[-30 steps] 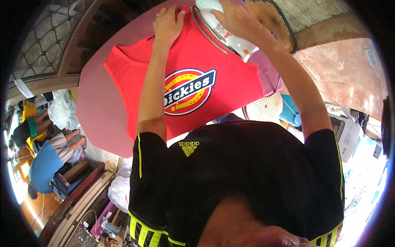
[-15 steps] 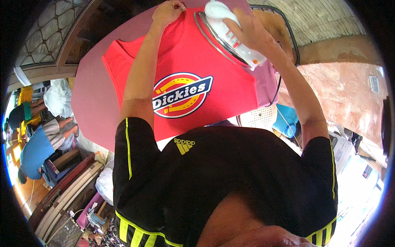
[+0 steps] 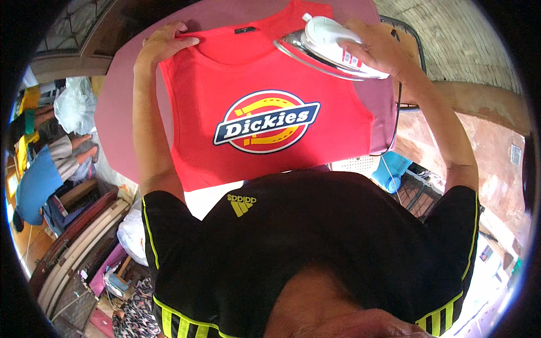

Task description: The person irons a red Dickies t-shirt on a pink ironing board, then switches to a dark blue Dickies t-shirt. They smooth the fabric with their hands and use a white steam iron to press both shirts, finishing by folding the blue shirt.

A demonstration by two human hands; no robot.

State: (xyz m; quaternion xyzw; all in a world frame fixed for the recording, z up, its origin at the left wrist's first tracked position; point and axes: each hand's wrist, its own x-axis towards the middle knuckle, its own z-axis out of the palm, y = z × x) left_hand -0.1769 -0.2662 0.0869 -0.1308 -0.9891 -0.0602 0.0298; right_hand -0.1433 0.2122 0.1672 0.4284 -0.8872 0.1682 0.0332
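- A red shirt [image 3: 236, 112] lies flat on the mauve board [image 3: 121, 107], front up, with a round emblem at its middle.
- The left hand [image 3: 160, 48] pinches the shirt's shoulder by the collar.
- The right hand [image 3: 380, 48] is clenched round a white iron [image 3: 329, 48], tilted soleplate-down over the shirt's other shoulder.

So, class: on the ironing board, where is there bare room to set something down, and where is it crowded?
Bare pink board shows left of the red shirt, outside the left forearm, and in a smaller strip right of the shirt, under the iron. The top is crowded: the left hand grips the shirt's shoulder and the right hand holds the iron over the other shoulder.
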